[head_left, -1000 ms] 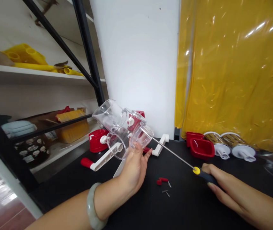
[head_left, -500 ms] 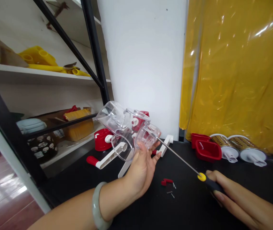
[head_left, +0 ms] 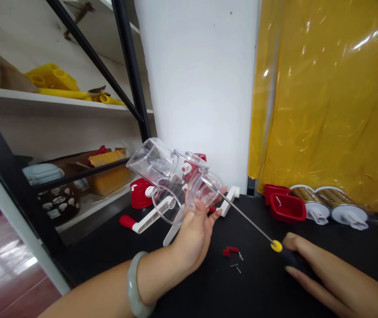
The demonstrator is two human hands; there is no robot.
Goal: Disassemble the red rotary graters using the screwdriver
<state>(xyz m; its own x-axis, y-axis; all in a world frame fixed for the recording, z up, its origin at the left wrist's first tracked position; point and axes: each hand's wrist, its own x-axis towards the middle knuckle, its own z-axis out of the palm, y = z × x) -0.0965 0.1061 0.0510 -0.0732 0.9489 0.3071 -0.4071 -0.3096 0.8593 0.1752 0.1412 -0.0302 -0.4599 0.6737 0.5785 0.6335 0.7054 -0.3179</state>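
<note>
In the head view, my left hand is closed around the lower end of a clear plastic grater housing, which is held tilted above the black table. A long screwdriver with a yellow collar and dark handle is gripped in my right hand. Its shaft slants up to the left, and the tip reaches into the clear round end by my left fingers; exact contact is hard to see. Below the hands lie a small red plastic piece and several small screws.
White crank handles and a red grater part lie behind my left hand. Red trays and two perforated drums stand at back right. A black-framed shelf rises at left, a yellow plastic curtain at right.
The housing has shifted slightly left, its wide end tilting a little. My right hand and the screwdriver handle have moved slightly down and left, with the right fingers looser around the handle.
</note>
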